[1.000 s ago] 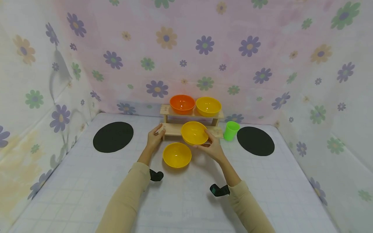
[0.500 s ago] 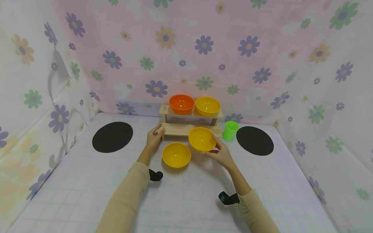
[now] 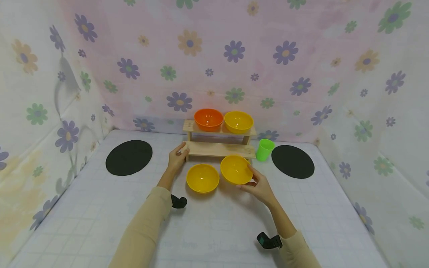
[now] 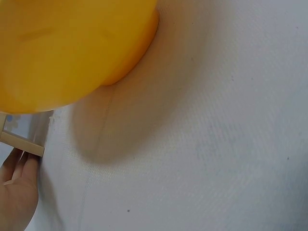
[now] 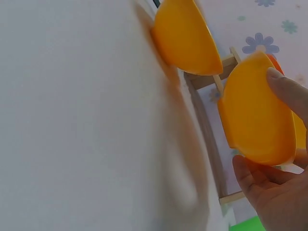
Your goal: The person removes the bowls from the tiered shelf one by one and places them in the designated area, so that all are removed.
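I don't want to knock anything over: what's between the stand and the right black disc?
The head view shows the green cup there, between the stand and the right disc.

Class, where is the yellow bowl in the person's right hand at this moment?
In the head view, the held bowl is just right of a second yellow bowl on the table, in front of the right end of the wooden shelf.

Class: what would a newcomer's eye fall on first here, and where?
Probably the yellow bowl in the right hand's grip, in front of the wooden stand. Next, the orange bowl atop the stand and the bright green cup just right of it.
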### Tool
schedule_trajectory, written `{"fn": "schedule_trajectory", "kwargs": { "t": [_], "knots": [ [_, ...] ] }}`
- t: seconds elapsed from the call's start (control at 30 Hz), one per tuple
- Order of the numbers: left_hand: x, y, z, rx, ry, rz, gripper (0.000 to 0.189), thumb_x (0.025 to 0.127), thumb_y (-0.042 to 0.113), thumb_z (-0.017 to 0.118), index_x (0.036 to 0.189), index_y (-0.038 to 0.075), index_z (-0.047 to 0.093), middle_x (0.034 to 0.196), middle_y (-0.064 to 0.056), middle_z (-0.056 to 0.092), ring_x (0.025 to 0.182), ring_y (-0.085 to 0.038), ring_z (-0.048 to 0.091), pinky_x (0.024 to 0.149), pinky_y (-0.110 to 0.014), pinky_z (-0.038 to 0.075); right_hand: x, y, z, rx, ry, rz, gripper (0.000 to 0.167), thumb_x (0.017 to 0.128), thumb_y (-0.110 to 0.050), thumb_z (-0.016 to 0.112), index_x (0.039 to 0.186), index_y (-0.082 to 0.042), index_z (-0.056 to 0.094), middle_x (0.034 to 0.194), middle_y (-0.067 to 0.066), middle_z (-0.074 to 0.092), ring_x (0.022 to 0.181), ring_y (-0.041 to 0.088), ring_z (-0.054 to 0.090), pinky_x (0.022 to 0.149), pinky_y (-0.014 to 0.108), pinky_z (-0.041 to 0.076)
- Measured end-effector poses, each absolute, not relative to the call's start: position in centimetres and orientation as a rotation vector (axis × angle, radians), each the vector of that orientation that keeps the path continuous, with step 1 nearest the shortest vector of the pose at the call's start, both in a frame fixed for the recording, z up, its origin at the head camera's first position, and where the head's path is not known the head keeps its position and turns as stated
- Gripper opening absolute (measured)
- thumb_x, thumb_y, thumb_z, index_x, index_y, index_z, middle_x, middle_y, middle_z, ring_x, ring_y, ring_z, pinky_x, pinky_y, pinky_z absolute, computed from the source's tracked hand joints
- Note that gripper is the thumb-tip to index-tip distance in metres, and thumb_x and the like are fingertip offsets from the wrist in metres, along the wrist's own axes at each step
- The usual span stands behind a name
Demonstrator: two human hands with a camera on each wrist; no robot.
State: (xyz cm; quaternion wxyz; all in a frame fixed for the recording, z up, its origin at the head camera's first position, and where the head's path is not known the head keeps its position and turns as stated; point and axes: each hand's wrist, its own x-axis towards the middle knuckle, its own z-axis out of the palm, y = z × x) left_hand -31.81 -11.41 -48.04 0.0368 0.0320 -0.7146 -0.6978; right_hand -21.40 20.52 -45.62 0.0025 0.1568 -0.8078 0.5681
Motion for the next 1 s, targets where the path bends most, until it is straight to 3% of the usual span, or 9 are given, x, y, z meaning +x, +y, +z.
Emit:
{"fn": "schedule_trajectory", "kwargs": {
  "t": [0.27, 0.53, 0.77, 1.0],
  "knots": [
    [-31.8, -11.5, -47.9, 0.093, -2.196, -2.145, 0.050, 0.094, 0.014, 0.057, 0.141, 0.005, 0.042, 0.146, -0.014, 0.039, 0.125, -0.033, 0.047, 0.099, -0.038, 0.044, -20.5, 20.8, -46.4, 0.508, -2.537, 1.807, 0.083, 0.076, -0.002, 0.077, 0.143, 0.008, 0.029, 0.143, 0.029, 0.035, 0.115, 0.043, 0.050, 0.089, 0.040, 0.051],
    [-31.8, -11.5, -48.0, 0.107, -2.210, -2.120, 0.049, 0.094, 0.014, 0.058, 0.140, 0.007, 0.044, 0.143, -0.015, 0.044, 0.119, -0.032, 0.053, 0.079, -0.015, 0.050, -20.1, 21.0, -47.1, 0.484, -2.615, 1.794, 0.085, 0.076, -0.008, 0.078, 0.144, 0.007, 0.029, 0.144, 0.027, 0.036, 0.110, 0.038, 0.053, 0.089, 0.031, 0.051],
    [-31.8, -11.5, -48.0, 0.077, -2.214, -2.127, 0.050, 0.094, 0.016, 0.057, 0.141, 0.007, 0.043, 0.146, -0.012, 0.039, 0.123, -0.032, 0.050, 0.097, -0.034, 0.046, -19.8, 21.1, -47.5, 0.472, -2.638, 1.822, 0.086, 0.076, -0.008, 0.078, 0.144, 0.007, 0.027, 0.145, 0.027, 0.034, 0.115, 0.040, 0.050, 0.091, 0.036, 0.050],
    [-31.8, -11.7, -48.0, 0.074, -2.236, -2.123, 0.050, 0.095, 0.017, 0.056, 0.142, 0.007, 0.042, 0.150, -0.011, 0.034, 0.128, -0.034, 0.044, 0.100, -0.040, 0.043, -19.7, 21.1, -47.7, 0.483, -2.636, 1.859, 0.086, 0.077, -0.004, 0.077, 0.144, 0.009, 0.024, 0.147, 0.028, 0.030, 0.116, 0.042, 0.049, 0.090, 0.039, 0.050]
  ]
}}
